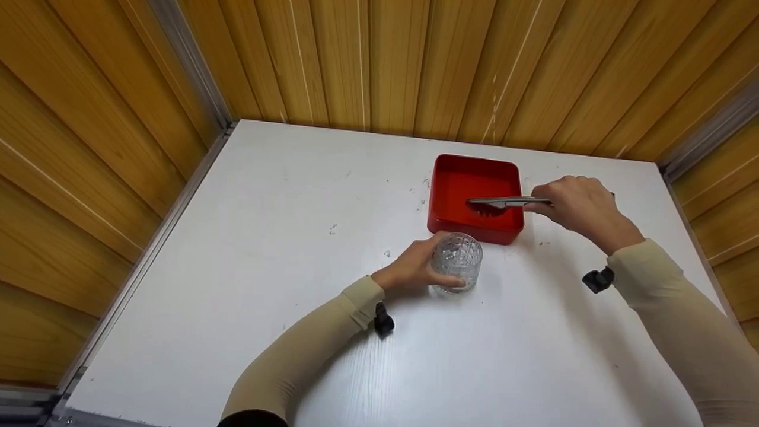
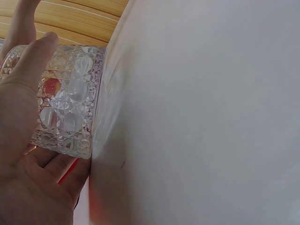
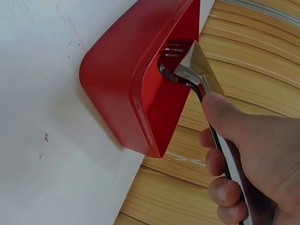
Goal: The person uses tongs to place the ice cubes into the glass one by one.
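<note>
My left hand [image 1: 412, 270] grips a clear cut-glass tumbler [image 1: 461, 255], thumb on the near side and fingers behind it. The tumbler stands upright on the white table, just in front of a red square box [image 1: 474, 233]. In the left wrist view its faceted wall [image 2: 77, 89] shows, base at the tabletop. My right hand [image 1: 584, 207] holds metal serving tongs [image 1: 516, 201] by the handles, their head over the inside of the box. The right wrist view shows a fork-like arm [image 3: 173, 75] and a flat blade [image 3: 194, 63] close together; nothing shows between them.
The white table [image 1: 284, 237] has small dark scuffs near the box. Wood-panelled walls [image 1: 397, 65] with metal corner rails enclose its back and sides. Black wrist mounts [image 1: 383, 320] sit at both cuffs.
</note>
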`<state>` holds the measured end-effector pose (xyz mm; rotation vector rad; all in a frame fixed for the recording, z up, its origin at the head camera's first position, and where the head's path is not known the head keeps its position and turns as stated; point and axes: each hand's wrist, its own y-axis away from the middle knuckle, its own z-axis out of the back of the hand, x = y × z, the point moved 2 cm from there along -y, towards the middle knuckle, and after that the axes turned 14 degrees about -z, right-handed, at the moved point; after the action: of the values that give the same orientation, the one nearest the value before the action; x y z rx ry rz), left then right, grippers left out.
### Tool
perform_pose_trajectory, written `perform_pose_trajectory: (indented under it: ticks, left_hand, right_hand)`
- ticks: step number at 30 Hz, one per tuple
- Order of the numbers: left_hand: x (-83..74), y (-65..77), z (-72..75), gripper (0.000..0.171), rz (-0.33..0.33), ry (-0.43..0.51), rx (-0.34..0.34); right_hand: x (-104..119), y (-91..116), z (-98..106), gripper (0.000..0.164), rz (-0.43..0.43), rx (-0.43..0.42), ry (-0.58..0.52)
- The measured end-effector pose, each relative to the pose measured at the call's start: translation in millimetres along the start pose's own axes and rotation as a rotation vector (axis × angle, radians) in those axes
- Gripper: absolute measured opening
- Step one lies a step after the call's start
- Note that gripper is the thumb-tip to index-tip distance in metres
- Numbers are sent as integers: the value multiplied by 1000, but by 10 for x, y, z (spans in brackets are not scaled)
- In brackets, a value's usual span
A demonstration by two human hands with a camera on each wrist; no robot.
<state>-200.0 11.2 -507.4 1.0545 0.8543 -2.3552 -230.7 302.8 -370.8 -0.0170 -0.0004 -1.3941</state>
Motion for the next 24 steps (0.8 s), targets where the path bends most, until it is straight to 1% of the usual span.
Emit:
perform_pose_trajectory:
  ticks: [7, 14, 17, 21, 24]
  left_hand:
    - [13, 11, -3, 80, -3, 15, -9]
    - [12, 17, -12, 80, 0, 22, -6]
    - [11, 16, -17, 80, 7, 33, -5]
    - [7, 16, -14, 82, 15, 40, -2]
    - [5, 15, -4, 82, 14, 38, 2]
  right_hand:
    - [-29, 170, 30, 16, 5, -62, -32]
    - [64, 369, 61, 13, 42, -119, -75]
    - [109, 462, 80, 12, 64, -161, -88]
    - [157, 583, 102, 12, 124, -226, -108]
    - [192, 657, 109, 14, 165, -256, -120]
